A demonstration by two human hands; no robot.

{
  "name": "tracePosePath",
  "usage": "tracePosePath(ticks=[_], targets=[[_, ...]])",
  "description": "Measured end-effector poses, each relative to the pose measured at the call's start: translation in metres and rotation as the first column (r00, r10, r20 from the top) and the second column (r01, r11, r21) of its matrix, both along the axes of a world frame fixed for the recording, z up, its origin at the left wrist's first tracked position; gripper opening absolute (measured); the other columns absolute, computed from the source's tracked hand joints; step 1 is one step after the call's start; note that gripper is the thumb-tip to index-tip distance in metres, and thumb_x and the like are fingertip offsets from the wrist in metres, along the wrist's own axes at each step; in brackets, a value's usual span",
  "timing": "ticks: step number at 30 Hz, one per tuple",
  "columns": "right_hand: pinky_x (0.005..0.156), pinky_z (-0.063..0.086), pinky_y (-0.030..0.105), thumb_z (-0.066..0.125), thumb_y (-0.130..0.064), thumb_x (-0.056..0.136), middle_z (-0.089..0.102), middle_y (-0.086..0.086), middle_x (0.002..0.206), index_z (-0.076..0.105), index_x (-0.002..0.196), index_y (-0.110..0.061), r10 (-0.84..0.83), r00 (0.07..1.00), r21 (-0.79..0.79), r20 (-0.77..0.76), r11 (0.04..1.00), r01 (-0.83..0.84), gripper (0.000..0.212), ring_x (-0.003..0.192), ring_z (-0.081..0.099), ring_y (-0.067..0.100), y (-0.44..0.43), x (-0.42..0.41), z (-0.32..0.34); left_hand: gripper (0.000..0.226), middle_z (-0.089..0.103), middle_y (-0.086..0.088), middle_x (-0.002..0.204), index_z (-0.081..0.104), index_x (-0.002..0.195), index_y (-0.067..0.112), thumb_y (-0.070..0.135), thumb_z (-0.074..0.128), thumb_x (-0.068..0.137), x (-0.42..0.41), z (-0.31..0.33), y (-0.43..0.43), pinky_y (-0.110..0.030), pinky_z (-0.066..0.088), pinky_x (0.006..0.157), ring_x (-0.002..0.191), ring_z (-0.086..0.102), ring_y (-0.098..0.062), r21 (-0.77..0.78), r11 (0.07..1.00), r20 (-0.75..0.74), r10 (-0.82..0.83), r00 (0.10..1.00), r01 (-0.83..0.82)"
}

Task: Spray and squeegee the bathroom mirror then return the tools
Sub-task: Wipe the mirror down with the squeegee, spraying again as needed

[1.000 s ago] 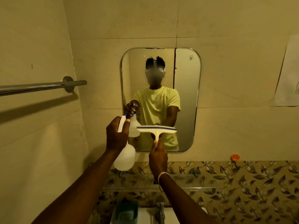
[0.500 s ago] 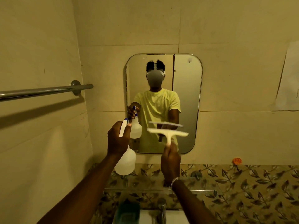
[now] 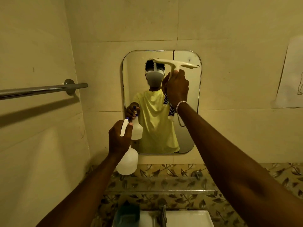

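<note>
A rounded rectangular mirror (image 3: pixel 183 131) hangs on the tiled wall straight ahead and reflects a person in a yellow shirt. My right hand (image 3: pixel 176 86) grips the handle of a white squeegee (image 3: pixel 176 63), whose blade lies across the top of the mirror, slightly tilted. My left hand (image 3: pixel 118 138) holds a white spray bottle (image 3: pixel 127 162) by its neck, in front of the mirror's lower left corner, nozzle toward the glass. Whether the blade touches the glass cannot be told.
A metal towel bar (image 3: pixel 41 89) juts out from the left wall at head height. Below the mirror runs a glass shelf (image 3: pixel 160 190) over leaf-patterned tiles, then a tap (image 3: pixel 163 212) and white sink (image 3: pixel 188 218). A paper sheet (image 3: pixel 291 74) hangs on the right.
My right hand has lifted the squeegee from the mirror's lower half up to its top edge. My left hand with the spray bottle has stayed near the lower left corner.
</note>
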State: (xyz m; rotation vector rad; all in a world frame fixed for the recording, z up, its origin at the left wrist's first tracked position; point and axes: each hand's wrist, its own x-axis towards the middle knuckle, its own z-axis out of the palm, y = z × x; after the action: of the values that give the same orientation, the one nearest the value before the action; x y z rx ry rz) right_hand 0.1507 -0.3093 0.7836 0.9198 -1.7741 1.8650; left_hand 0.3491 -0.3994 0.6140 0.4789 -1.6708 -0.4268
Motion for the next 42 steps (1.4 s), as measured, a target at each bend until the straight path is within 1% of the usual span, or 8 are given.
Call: tracePosePath(ticks=[6, 11, 15, 19, 24, 29, 36, 42], targets=[[0.046, 0.032, 0.013, 0.036, -0.028, 0.108, 0.055, -0.009, 0.074, 0.052, 0.131, -0.009, -0.044, 0.993, 0.068, -0.106, 0.996, 0.052, 0.035, 0.057, 0.049, -0.003, -0.001, 0.026, -0.103, 0.023, 0.067, -0.009, 0.083, 0.068, 0.098, 0.003, 0.025, 0.061, 0.099, -0.004, -0.005, -0.007, -0.006, 0.044, 0.063, 0.071, 0.062, -0.013, 0.02, 1.0, -0.011, 0.011, 1.0, -0.011], [0.04, 0.032, 0.018, 0.034, -0.031, 0.108, 0.053, -0.004, 0.064, 0.048, 0.134, -0.018, -0.033, 0.997, 0.212, -0.064, 0.976, 0.046, 0.032, 0.054, 0.06, 0.017, 0.014, 0.035, -0.225, 0.024, 0.068, -0.011, 0.085, 0.068, 0.098, 0.004, 0.027, 0.061, 0.099, -0.004, -0.009, -0.011, -0.016, 0.048, 0.063, 0.074, 0.064, -0.019, 0.032, 0.999, 0.008, 0.008, 1.0, -0.008], [0.038, 0.026, 0.013, 0.037, -0.033, 0.107, 0.056, -0.007, 0.069, 0.051, 0.133, -0.02, -0.086, 0.996, 0.363, 0.013, 0.929, 0.075, 0.032, 0.05, 0.053, 0.01, 0.025, 0.042, -0.3, 0.025, 0.069, -0.012, 0.087, 0.068, 0.1, 0.004, 0.028, 0.061, 0.099, -0.002, -0.013, -0.011, -0.017, 0.049, 0.066, 0.077, 0.065, -0.02, 0.054, 0.999, 0.02, -0.006, 1.0, 0.005], [0.049, 0.049, 0.023, 0.036, -0.035, 0.106, 0.067, -0.003, 0.079, 0.057, 0.125, -0.018, -0.073, 0.989, 0.457, 0.127, 0.889, 0.007, 0.032, 0.062, 0.06, 0.008, 0.041, 0.049, -0.335, 0.026, 0.069, -0.011, 0.087, 0.068, 0.101, 0.003, 0.028, 0.061, 0.099, 0.001, -0.017, -0.006, -0.015, 0.049, 0.066, 0.076, 0.065, -0.018, 0.076, 0.997, 0.021, -0.002, 1.0, 0.0], [0.04, 0.029, 0.017, 0.035, -0.033, 0.107, 0.057, -0.005, 0.063, 0.057, 0.113, -0.018, -0.007, 0.992, 0.259, 0.128, 0.966, -0.026, 0.027, 0.049, 0.052, 0.006, 0.035, 0.063, -0.258, 0.023, 0.067, -0.009, 0.08, 0.067, 0.095, 0.005, 0.027, 0.061, 0.099, 0.01, -0.019, -0.004, -0.025, 0.053, 0.062, 0.071, 0.064, -0.016, 0.089, 0.996, -0.002, -0.02, 1.0, 0.02], [0.043, 0.043, 0.025, 0.034, -0.028, 0.109, 0.062, 0.0, 0.074, 0.052, 0.125, -0.014, 0.117, 0.993, -0.02, 0.025, 0.993, -0.117, 0.028, 0.054, 0.054, 0.005, 0.014, 0.064, -0.1, 0.025, 0.067, -0.008, 0.081, 0.067, 0.098, 0.004, 0.028, 0.06, 0.099, 0.016, -0.018, -0.006, -0.022, 0.053, 0.063, 0.072, 0.065, -0.017, 0.078, 0.997, -0.02, -0.019, 1.0, 0.02], [0.083, 0.057, 0.045, 0.047, -0.013, 0.099, 0.06, 0.017, 0.113, 0.047, 0.133, -0.001, 0.115, 0.993, 0.063, -0.007, 0.991, -0.114, 0.036, 0.103, 0.063, 0.036, -0.032, 0.063, 0.024, 0.013, 0.065, -0.004, 0.077, 0.065, 0.093, 0.009, 0.021, 0.062, 0.098, 0.022, -0.021, -0.013, -0.008, 0.05, 0.06, 0.071, 0.064, -0.009, 0.076, 0.997, -0.031, -0.003, 1.0, 0.006], [0.087, 0.057, 0.044, 0.039, -0.02, 0.106, 0.061, 0.02, 0.123, 0.044, 0.134, -0.003, -0.021, 0.98, 0.249, -0.2, 0.966, 0.071, 0.033, 0.108, 0.065, 0.033, -0.067, 0.095, 0.001, 0.018, 0.066, -0.008, 0.079, 0.068, 0.095, 0.001, 0.017, 0.062, 0.098, 0.026, -0.019, -0.022, -0.014, 0.046, 0.065, 0.071, 0.062, -0.012, 0.063, 0.997, -0.024, 0.04, 0.999, -0.039]])
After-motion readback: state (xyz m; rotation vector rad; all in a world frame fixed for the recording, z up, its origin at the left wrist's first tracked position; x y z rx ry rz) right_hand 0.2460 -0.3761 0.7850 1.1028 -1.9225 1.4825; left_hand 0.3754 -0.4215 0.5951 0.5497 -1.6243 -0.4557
